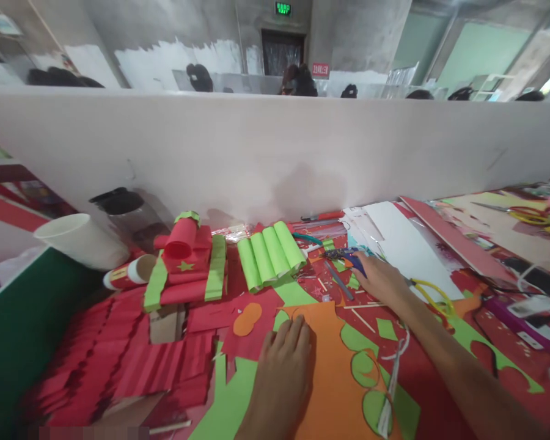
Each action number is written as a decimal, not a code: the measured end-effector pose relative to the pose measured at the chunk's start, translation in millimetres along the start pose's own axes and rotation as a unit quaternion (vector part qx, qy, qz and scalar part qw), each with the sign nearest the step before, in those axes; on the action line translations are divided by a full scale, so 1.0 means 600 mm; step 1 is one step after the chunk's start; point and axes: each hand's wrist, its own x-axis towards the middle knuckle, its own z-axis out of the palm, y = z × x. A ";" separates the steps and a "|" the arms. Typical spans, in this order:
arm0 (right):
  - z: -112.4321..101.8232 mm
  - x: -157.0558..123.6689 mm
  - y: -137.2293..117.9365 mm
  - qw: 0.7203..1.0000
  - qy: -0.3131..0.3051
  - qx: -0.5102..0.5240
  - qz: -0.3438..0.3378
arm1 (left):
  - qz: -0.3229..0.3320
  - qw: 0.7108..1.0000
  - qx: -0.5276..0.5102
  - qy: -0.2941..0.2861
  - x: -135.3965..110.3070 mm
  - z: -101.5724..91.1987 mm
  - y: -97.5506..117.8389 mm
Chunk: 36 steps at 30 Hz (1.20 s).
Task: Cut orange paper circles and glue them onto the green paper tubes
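Observation:
My left hand lies flat on an orange paper sheet, fingers stretched toward its upper edge. Round cut-outs line the sheet's right side, and green paper shows through them. Farther off, my right hand has its fingers around the blue-and-orange handle of a dark-headed tool; its exact kind is unclear. Just left of that tool stand green paper rolls joined in a row. Two overlapping orange paper circles rest on red paper beside my left hand.
On the left are a red paper model with a star, folded red strips, a white cup and a dark-lidded jar. Yellow-handled scissors, white paper and a purple box lie right. A white partition rises behind.

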 end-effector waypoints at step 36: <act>-0.016 -0.017 -0.081 0.994 -0.034 -0.004 -0.108 | 0.037 0.999 0.037 0.010 -0.024 0.038 -0.017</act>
